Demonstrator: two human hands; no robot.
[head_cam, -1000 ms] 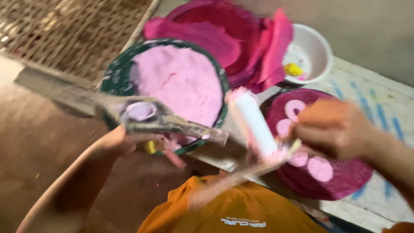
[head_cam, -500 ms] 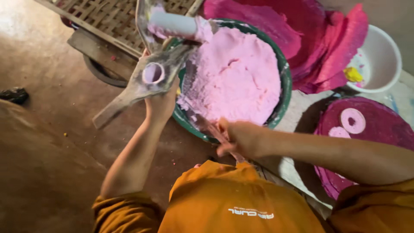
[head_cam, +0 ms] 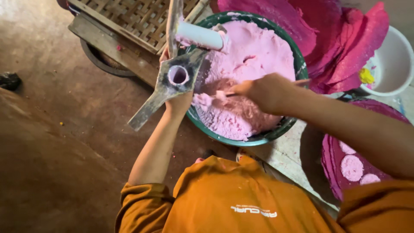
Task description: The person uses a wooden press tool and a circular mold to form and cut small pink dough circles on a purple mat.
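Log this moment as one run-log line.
left hand: holds metal press | right hand: in pink dough | green bowl: full

Your left arm: bare to the elbow, sleeve bunched at the near end, forearm running up and away from you. Your left hand (head_cam: 177,100): raised, fingers closed in a grip, mostly hidden from above. Your right arm: enters from the near right, forearm stretched leftward. Your right hand (head_cam: 262,91): knuckles up, fingers curled downward and pinched together, well right of your left hand.
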